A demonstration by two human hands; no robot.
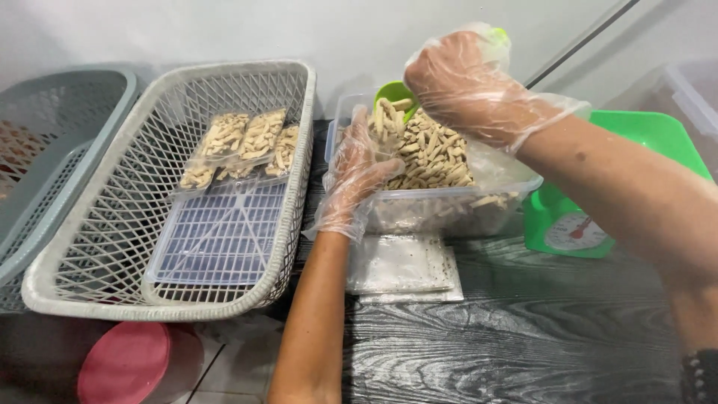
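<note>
Nearest, the dark wood-grain table lies bare toward its front edge, the widest free room. A round pink lid sits low beside its left edge. Flat empty plastic bags lie just before the clear tub, touching its front wall. The tub holds pale snack sticks heaped near its rim. The left hand, gloved in thin plastic, has fingers pressed together pinching a small clear bag open over the tub. The right hand, gloved, is fisted around a green scoop tipped at the bag's mouth. Left, a white lattice basket holds three filled packets at its far end; a grey basket adjoins. Right, a green scale stands close by the tub
</note>
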